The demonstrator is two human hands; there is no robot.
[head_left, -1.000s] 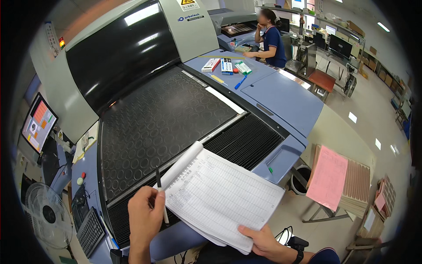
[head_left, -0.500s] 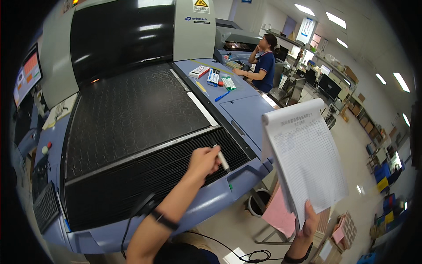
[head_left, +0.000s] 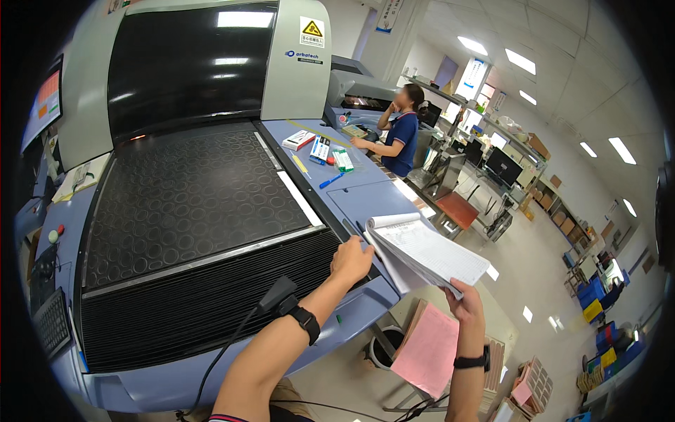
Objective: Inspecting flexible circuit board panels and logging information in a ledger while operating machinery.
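My right hand grips the lower right corner of a thick paper pad of printed table forms, thumb on top and fingers beneath. The top sheets are rolled back over its far left end, and the pad lies tilted, nearly flat, in the air. My left hand is closed, its fingertips close to the pad's left edge, over the right end of a black ribbed machine cover. The white pen seen in it half a second ago is hidden now behind the curled fingers.
A large machine with a black circle-patterned bed fills the left. Small boxes and a blue marker lie on its side panel. A co-worker stands beyond. Pink sheets and a bin are below; a keyboard is far left.
The pad has tipped from upright to nearly flat and come left and down toward my left hand. My left hand has moved slightly right, and the pen has gone out of sight.
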